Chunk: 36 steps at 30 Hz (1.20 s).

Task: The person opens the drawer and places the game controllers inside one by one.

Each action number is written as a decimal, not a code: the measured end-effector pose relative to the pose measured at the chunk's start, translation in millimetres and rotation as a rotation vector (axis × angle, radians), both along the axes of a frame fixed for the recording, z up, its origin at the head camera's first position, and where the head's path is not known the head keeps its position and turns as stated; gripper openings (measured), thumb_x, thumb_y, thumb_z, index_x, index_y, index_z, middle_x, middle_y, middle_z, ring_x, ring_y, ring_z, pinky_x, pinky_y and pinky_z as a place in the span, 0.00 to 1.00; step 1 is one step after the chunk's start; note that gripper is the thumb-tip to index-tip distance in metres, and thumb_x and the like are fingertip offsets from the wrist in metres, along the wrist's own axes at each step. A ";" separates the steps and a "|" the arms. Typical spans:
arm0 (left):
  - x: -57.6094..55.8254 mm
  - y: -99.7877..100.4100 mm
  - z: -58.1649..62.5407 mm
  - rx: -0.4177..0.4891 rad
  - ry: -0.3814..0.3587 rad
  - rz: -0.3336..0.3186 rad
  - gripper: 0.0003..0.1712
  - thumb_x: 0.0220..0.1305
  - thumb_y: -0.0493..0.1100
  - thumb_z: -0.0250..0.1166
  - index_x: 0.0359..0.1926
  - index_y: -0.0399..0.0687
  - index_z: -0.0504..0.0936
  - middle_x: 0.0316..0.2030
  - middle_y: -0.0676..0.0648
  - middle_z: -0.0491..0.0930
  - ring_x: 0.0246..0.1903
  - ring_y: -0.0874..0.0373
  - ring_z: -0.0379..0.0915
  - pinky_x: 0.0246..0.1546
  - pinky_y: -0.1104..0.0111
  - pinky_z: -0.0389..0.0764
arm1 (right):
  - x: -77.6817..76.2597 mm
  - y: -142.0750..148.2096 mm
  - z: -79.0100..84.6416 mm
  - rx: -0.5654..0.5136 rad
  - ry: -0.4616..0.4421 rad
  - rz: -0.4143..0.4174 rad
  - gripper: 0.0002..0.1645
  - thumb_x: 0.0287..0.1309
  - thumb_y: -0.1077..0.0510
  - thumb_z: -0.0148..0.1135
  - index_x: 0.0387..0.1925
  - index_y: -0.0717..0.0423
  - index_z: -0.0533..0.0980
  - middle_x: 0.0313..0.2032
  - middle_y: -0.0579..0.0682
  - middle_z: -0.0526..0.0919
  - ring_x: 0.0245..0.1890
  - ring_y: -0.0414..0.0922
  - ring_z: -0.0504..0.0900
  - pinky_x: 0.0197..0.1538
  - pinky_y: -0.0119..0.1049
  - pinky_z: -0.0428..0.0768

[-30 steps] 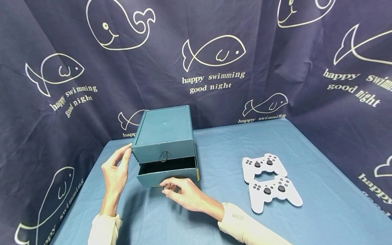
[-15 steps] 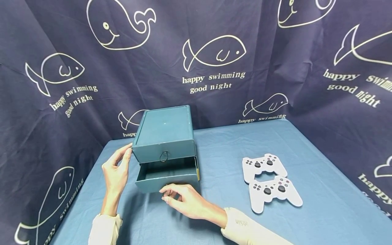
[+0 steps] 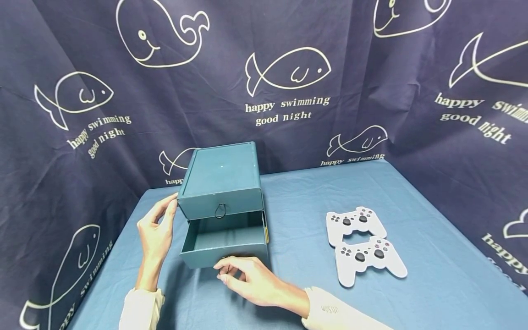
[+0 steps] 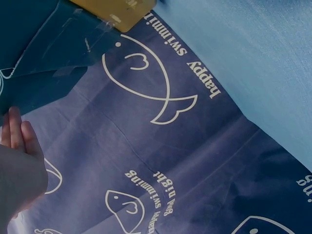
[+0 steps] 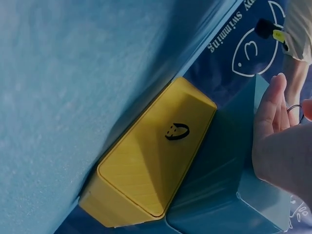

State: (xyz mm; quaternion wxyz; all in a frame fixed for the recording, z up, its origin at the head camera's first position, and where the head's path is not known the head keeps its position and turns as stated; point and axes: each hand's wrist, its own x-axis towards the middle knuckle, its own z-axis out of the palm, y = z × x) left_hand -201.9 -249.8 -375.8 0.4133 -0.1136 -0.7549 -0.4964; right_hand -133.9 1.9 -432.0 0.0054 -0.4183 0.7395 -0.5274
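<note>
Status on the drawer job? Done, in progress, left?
Done: the lower drawer stands out far enough to see inside.
In hand: the right hand pinches its pull ring; the left hand touches the cabinet near its front corner.
Left, probably: releasing the ring. The upper drawer is shut and two white controllers lie on the cloth, if those count.

One person's bare hands: left hand (image 3: pixel 154 233), fingers extended, thumb set apart, pale-sleeved left forearm (image 3: pixel 141 309) near upright in the head view; right hand (image 3: pixel 251 280), lower, fingers curled, thumb and forefinger pinching, pale-sleeved right forearm (image 3: pixel 340 312) slanting from lower right.
</note>
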 end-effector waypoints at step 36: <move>-0.8 -0.6 -1.0 0.011 0.019 -0.017 0.15 0.69 0.30 0.67 0.54 0.41 0.89 0.47 0.41 0.88 0.46 0.70 0.83 0.50 0.77 0.77 | 26.9 6.8 -0.1 0.063 0.056 0.077 0.13 0.74 0.62 0.58 0.56 0.54 0.80 0.42 0.47 0.87 0.44 0.25 0.78 0.39 0.20 0.78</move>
